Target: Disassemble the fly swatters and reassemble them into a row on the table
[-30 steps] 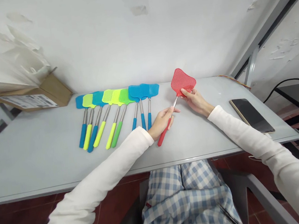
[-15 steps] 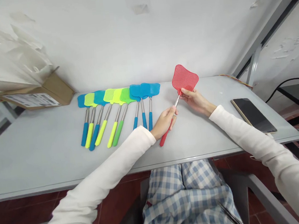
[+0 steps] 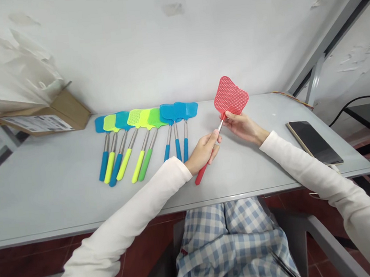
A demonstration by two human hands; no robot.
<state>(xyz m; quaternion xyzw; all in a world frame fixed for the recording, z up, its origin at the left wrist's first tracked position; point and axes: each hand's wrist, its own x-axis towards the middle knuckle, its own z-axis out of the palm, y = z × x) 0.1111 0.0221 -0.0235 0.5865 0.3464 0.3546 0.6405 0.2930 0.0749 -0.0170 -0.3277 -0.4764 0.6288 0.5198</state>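
A red fly swatter [image 3: 230, 95] with a perforated head and a short metal shaft is held slantwise above the table, head up and to the right. My left hand [image 3: 204, 152] is closed around the upper part of its red handle, the thumb along the shaft. My right hand [image 3: 245, 127] pinches the neck just below the head, thumb on top. To the left lie several fly swatters in a row, heads toward the wall: blue ones [image 3: 185, 110], yellow ones [image 3: 110, 167] and a green one [image 3: 145, 164]. Some of their heads overlap.
On the grey table [image 3: 61, 186], a smartphone [image 3: 314, 142] lies at the right. An open cardboard box [image 3: 69, 108] with clear plastic stands at the back left. Behind runs a white wall [image 3: 123, 52]; a metal post [image 3: 317, 74] rises at the right.
The red fly swatter's head has risen slightly and shifted a little right, and its handle end sits slightly lower and left. Both hands keep their hold. The row of swatters is unchanged.
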